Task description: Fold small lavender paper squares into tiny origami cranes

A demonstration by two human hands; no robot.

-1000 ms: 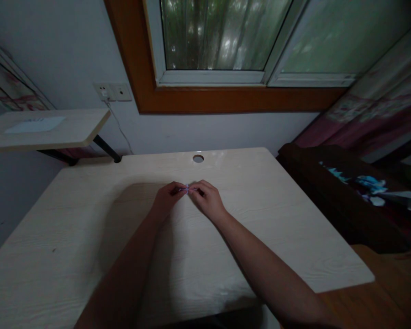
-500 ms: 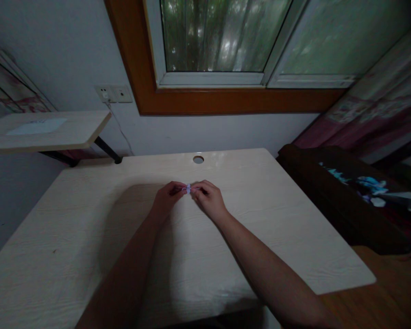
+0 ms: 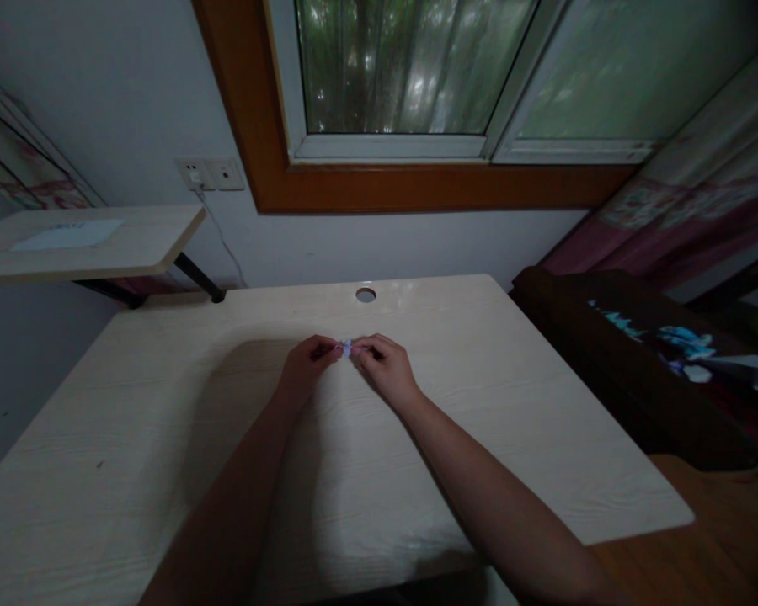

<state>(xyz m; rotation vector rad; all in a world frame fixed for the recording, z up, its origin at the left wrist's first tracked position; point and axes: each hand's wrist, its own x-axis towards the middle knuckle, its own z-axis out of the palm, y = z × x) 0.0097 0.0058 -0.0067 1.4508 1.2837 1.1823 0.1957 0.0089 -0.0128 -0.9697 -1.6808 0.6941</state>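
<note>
Between my two hands is a small pale-lilac thing (image 3: 347,347), too small to name for certain. My left hand (image 3: 304,364) pinches its left side between thumb and fingers. From the other side my right hand (image 3: 387,364) pinches it too, fingertips close to those of the left. Both hands are over the far middle part of the light wood-grain table (image 3: 480,438). The parts of the lilac thing inside the fingers are hidden.
A round cable hole (image 3: 365,295) is near the table's back edge. At the left a raised shelf (image 3: 145,240) bears a paper sheet (image 3: 69,235). Wall sockets (image 3: 210,174) have a cord plugged in. Dark furniture (image 3: 606,362) with blue items stands at the right.
My left fingertips have shifted very slightly left, and a little more of the lilac thing shows between the hands. Otherwise the hands keep their places.
</note>
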